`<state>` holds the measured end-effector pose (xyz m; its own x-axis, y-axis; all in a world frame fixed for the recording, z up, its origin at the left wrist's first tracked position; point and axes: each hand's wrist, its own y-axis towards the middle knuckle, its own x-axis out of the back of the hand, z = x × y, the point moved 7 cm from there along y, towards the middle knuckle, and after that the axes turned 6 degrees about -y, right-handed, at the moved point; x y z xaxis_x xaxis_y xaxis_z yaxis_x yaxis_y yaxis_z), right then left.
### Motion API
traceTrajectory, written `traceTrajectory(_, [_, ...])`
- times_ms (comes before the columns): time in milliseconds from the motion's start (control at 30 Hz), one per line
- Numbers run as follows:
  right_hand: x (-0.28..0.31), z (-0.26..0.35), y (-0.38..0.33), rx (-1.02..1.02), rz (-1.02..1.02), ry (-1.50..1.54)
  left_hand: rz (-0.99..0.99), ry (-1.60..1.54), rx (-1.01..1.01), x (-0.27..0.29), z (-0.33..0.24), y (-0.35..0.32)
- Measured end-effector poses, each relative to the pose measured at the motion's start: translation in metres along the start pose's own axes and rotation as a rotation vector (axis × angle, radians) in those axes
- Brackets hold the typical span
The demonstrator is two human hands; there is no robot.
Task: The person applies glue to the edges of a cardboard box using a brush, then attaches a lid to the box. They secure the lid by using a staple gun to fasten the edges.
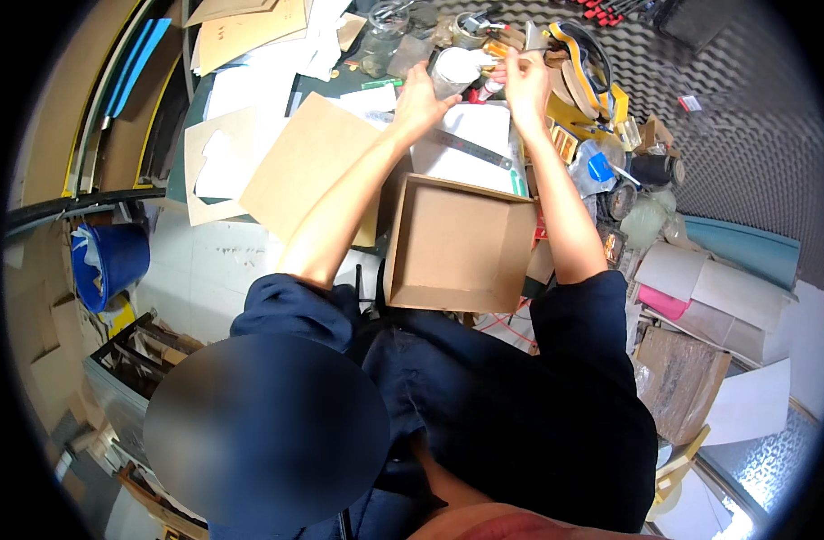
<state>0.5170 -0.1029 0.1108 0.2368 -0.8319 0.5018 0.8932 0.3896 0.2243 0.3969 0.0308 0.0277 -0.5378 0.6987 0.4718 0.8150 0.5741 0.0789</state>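
Observation:
At the far side of the cluttered table, my left hand (418, 105) is against the side of a cup with white contents (455, 68), its fingers curved round it. My right hand (527, 85) is closed just to the right of the cup. What its fingers hold is too small to make out. Between the hands, close to the cup, is a small white and red item (489, 88). A steel ruler (470, 147) lies across white sheets below my hands. Nearer to me, between my forearms, sits an open, shallow cardboard box (461, 243), its inside facing up.
Brown cardboard sheets (297, 162) and white papers (317, 45) cover the table's left part. Jars, tape rolls and a yellow-black strap (574, 45) crowd the back right. A blue bin (119, 261) stands on the floor at left. Stacked boards (736, 288) lie at right.

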Motion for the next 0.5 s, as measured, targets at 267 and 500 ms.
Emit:
traceTrajectory(267, [0.014,0.016,0.006,0.236,0.071,-0.273,0.030,-0.078,0.075,-0.023,0.024,0.017])
traceTrajectory(500, [0.090,0.025,-0.038,0.192,-0.135,0.259,-0.013,-0.044,-0.171,0.000,-0.011,-0.027])
